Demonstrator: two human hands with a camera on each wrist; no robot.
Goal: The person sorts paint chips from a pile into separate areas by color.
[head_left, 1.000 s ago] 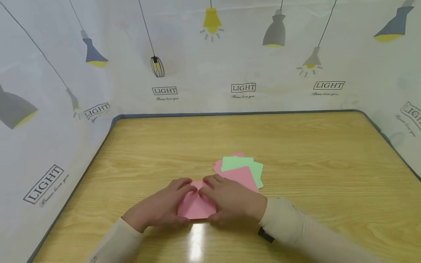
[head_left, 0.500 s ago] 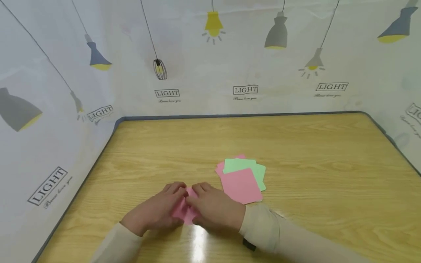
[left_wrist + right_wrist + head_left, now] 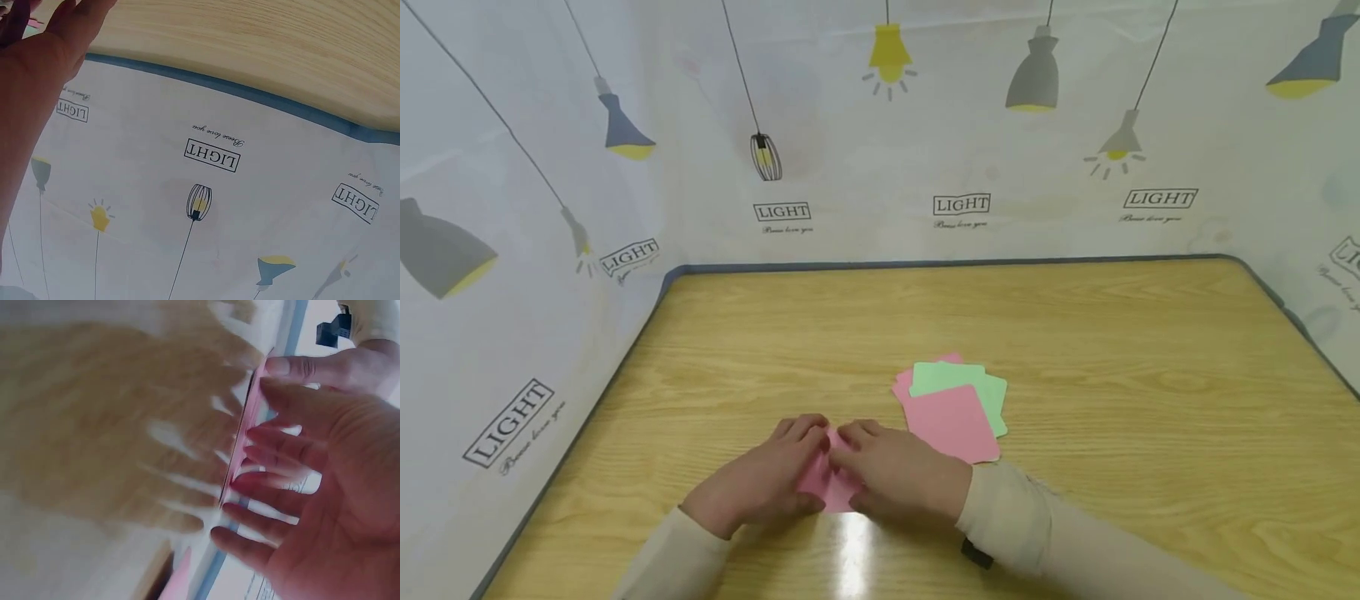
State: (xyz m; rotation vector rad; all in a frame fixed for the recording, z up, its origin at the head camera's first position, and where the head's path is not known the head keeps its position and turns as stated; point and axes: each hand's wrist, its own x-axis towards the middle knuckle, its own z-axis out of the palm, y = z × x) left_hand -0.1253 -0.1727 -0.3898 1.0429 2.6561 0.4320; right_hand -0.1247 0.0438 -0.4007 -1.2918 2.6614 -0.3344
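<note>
In the head view, a pink paper card (image 3: pixel 841 493) lies low over the table's front part, mostly covered by two hands. My left hand (image 3: pixel 767 475) holds its left side, thumb at the near edge and fingers bent over the top. Opposite it, my right hand (image 3: pixel 898 471) holds the right side the same way, fingertips close to the left ones. The right wrist view shows the pink card edge-on as a thin strip between the fingers and thumbs. Only part of my left hand (image 3: pixel 47 56) appears in the left wrist view, its fingertips cut off.
Right of the hands lies a loose pile of cards: a pink square (image 3: pixel 951 423) on top, light green cards (image 3: pixel 992 400) under it, more pink behind. The wooden table (image 3: pixel 737 333) has a dark blue edge against a lamp-print cloth (image 3: pixel 850 167).
Both hands have shifted left and drawn closer together on the pink card, leaving a narrower strip of it showing. The pile's top pink card is now uncovered by the right hand.
</note>
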